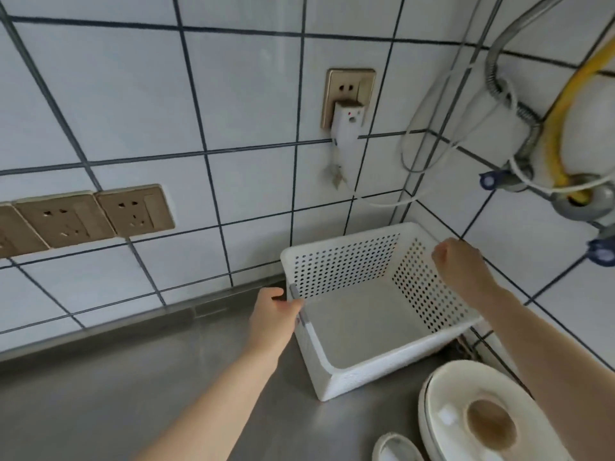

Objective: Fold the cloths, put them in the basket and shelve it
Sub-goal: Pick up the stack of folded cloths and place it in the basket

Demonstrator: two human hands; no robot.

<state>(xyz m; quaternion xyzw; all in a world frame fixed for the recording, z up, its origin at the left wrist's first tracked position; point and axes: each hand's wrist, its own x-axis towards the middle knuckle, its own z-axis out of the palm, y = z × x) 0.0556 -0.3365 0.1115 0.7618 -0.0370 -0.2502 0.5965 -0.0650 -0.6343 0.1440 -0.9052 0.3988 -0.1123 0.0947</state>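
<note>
Gripping the white basket (366, 327) by both short ends, the person has it in the corner of the steel bench (133, 394), seemingly tipped toward the camera. The left hand (276, 314) has its fingers (293, 306) curled over the near-left rim; the right hand (462, 264) is closed on the far-right rim. No cloths are in view and the basket holds nothing, so I judge this an early step: bringing it out for loading. Keeping both grips level and lifting clear of the stacked plates (472, 410) just beside it would avoid a knock. Rigid, matt plastic, the basket has perforated walls and a smooth floor; the bench is brushed metal, the wall glossy tile.
</note>
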